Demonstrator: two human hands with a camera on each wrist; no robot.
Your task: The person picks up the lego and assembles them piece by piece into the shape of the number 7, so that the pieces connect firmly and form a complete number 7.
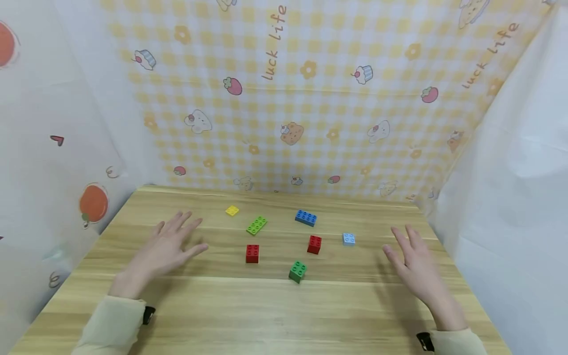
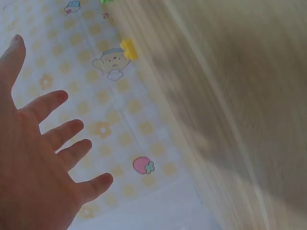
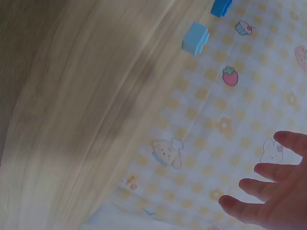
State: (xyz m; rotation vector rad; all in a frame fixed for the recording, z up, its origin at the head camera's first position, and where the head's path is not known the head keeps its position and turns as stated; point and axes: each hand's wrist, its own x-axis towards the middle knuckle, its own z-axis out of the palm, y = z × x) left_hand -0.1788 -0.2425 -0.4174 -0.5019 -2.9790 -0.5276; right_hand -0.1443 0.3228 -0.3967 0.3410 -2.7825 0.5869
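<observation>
My left hand [image 1: 166, 249] hovers over the left part of the table with its fingers spread, holding nothing. Over the right part, my right hand [image 1: 417, 268] is likewise spread and holds nothing. Between them lie toy building bricks. Nearest the left hand are a flat yellow brick [image 1: 232, 211], a flat lime green brick [image 1: 257, 226] and a red brick [image 1: 252, 253]. A second red brick [image 1: 314, 244] and a green brick [image 1: 298, 271] sit near the middle. A long blue brick [image 1: 306, 218] lies farther back. The light blue brick [image 1: 348, 239] is closest to the right hand.
The wooden table [image 1: 266, 315] ends at a yellow checked cloth [image 1: 266, 108] behind it. White sheets hang on the left [image 1: 57, 197] and right [image 1: 510, 197] sides. Both wrists wear a dark strap below beige sleeves [image 1: 113, 323].
</observation>
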